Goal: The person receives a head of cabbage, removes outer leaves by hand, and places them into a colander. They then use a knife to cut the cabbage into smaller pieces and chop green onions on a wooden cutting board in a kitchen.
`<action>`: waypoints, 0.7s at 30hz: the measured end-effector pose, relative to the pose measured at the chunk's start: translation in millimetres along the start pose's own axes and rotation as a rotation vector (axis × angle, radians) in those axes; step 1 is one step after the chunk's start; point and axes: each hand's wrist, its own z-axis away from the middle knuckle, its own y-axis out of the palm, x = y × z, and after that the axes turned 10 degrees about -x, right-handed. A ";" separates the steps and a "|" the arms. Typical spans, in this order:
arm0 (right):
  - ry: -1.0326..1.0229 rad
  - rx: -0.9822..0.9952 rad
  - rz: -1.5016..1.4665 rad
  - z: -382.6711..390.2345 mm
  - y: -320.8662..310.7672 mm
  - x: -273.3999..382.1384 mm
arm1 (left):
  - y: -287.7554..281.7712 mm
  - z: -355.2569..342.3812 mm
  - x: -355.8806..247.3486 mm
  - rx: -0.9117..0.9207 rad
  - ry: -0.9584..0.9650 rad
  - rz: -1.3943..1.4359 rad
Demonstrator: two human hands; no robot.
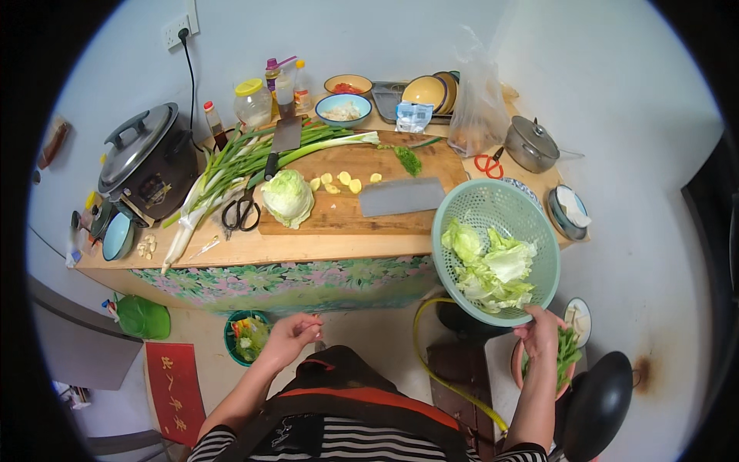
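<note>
While right grip (539,336) pinches one colander (493,208), left grip (292,339) pressed together, one lettuce head (288,199)

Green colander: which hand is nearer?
Right. The right hand grips the green colander at its near rim, on the person's side; the left hand is well apart, off to its left in front of the apron.

Right grip (536,333) holds green colander (471,203) of lettuce (500,266)
</note>
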 end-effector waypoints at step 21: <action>0.057 0.136 0.148 -236.6 146.0 90.4 | 0.6 -136.1 -77.4 -0.082 0.063 -0.016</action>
